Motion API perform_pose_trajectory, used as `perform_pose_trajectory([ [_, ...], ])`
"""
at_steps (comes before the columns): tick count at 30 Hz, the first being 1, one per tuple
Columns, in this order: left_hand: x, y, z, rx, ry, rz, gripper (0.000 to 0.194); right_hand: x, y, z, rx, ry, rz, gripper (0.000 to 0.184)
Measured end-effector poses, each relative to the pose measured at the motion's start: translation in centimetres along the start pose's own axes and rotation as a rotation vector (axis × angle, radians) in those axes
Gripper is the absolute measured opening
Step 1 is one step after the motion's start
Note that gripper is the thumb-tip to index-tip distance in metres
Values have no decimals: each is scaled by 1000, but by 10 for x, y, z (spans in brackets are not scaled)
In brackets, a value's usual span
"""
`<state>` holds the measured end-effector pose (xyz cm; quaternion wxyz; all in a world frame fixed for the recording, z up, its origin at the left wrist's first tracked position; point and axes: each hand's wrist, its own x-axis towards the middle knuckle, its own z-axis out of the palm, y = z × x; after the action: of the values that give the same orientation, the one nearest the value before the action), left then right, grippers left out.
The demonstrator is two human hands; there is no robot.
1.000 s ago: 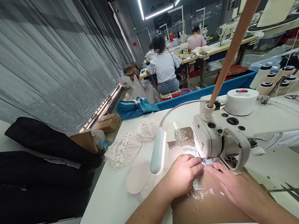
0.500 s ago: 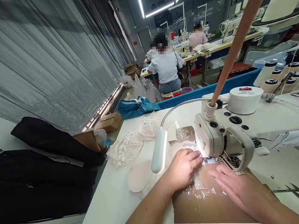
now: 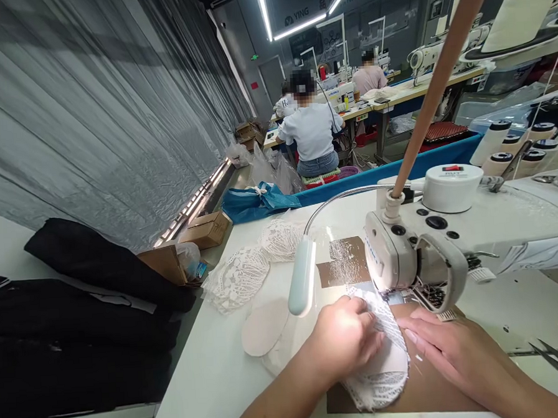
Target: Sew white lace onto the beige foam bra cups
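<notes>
A white sewing machine stands on the white table, its needle area just beyond my hands. My left hand lies curled on top of a white lace piece that rests on a brown sheet in front of the presser foot. My right hand lies flat with fingers stretched out on the brown sheet, its fingertips touching the right edge of the lace piece. A white gooseneck lamp hangs just left of my left hand.
Stacks of white lace pieces and plain oval pads lie left of the lamp. Black fabric is piled at far left, beside cardboard boxes. Scissors lie at right. Thread cones stand behind. Other people sit sewing at distant tables.
A white lace piece has come out from under the machine toward me and now lies under my left hand. Before, both hands pressed on the bare shiny brown sheet by the needle.
</notes>
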<state>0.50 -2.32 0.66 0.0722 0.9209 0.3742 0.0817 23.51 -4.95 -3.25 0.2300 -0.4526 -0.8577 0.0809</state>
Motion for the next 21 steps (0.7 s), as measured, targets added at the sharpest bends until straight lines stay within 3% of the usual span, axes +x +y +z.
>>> perform_pose_trajectory([
  [12,5,9,0,25,-78,26,20,0,-2,-2,-4,-5,11,32],
  [18,4,8,2,16,-46,73,33,0,-3,-1,2,-206,5,33],
  [21,3,5,5,12,-47,75,40,2,-6,-2,2,-240,17,28],
])
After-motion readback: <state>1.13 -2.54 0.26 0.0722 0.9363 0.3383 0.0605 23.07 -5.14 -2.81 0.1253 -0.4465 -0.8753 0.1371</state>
